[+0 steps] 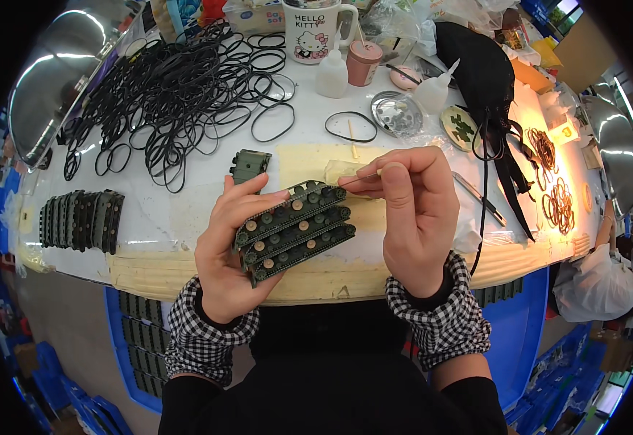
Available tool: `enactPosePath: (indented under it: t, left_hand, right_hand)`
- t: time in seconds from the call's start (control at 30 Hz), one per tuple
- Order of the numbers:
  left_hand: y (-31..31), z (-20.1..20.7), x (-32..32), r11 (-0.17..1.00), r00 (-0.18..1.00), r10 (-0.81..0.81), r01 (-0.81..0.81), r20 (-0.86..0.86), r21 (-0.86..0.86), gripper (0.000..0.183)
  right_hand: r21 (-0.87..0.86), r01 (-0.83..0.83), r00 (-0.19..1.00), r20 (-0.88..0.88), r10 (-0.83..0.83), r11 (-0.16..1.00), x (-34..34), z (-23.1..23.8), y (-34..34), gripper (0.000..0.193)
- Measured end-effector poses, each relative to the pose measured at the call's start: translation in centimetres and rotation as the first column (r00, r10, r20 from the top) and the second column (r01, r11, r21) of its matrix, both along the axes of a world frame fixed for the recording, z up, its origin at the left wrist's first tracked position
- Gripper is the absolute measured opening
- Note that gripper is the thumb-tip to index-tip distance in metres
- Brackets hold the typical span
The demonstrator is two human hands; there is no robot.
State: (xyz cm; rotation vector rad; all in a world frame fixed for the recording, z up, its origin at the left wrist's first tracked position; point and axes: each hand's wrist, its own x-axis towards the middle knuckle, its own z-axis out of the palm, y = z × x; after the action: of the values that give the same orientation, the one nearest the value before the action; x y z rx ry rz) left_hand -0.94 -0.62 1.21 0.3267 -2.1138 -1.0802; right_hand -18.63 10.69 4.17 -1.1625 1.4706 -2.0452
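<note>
The left hand (231, 243) is at the middle of the frame, with its fingers clamped on 3 green track pieces (303, 226). They lean, with the right ends up high, and have little round gold dots on them. The right hand (422, 206) is just right of the middle. Its thumb and first finger are pinched together at the upper right end of the pieces. I cannot tell if they hold something tiny.

Just behind the left hand, 1 more green piece (250, 167) sits on the white desk (179, 225). A row of green pieces (81, 221) stands at the left of the frame. A big heap of black loops (164, 87) fills the upper left. At the top middle are a white mug (313, 32), a pink cup (364, 64) and a white squeeze bottle (331, 76). A round dish (396, 114) lies to their right, lower down.
</note>
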Motion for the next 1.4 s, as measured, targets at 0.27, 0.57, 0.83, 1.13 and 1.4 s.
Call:
enactPosePath:
  t: [0.27, 0.57, 0.83, 1.13, 1.4]
  left_hand:
    - [0.1, -0.1, 0.0, 1.000, 1.000, 0.003, -0.003, 0.002, -0.013, 0.051]
    - [-0.1, -0.4, 0.0, 1.000, 1.000, 0.016, -0.016, -0.014, -0.010, 0.052]
    - [-0.1, -0.6, 0.1, 0.999, 0.999, 0.025, -0.024, -0.032, 0.038, 0.055]
    - [-0.1, -0.1, 0.1, 1.000, 1.000, 0.008, -0.008, 0.023, -0.005, 0.050]
    - [-0.1, -0.2, 0.1, 1.000, 1.000, 0.017, -0.017, 0.020, 0.004, 0.051]
  right_hand:
    - [0.024, 0.021, 0.997, -0.068, -0.020, 0.999, -0.1, -0.3, 0.0, 0.010]
    - [0.031, 0.360, 0.819, -0.489, -0.300, 0.933, -2.2, -0.8, 0.4, 0.008]
    - [-0.080, 0.390, 0.675, -0.654, -0.343, 0.917, -2.1, -0.5, 1.3, 0.007]
    - [0.029, -0.044, 0.986, -0.161, 0.048, 0.999, -0.1, -0.8, 0.9, 0.013]
    - [-0.009, -0.008, 0.986, -0.164, 0.006, 1.000, 0.0, -1.1, 0.7, 0.008]
